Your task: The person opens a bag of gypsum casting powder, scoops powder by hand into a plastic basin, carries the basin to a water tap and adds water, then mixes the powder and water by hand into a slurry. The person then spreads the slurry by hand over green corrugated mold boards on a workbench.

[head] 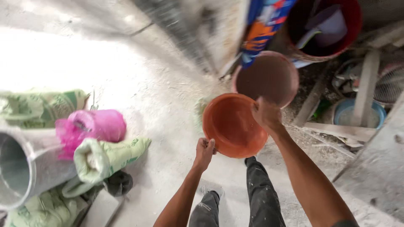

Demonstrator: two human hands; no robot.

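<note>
Orange plastic basin, empty, is held tilted above the dusty floor, clenched at its near rim by the left hand and at its far rim by the right hand. It is judged light, stiff and slightly dusty, best gripped at opposite rims. One brownish basin is seen just beyond, one red bucket, one blue tub, several green sacks.
</note>
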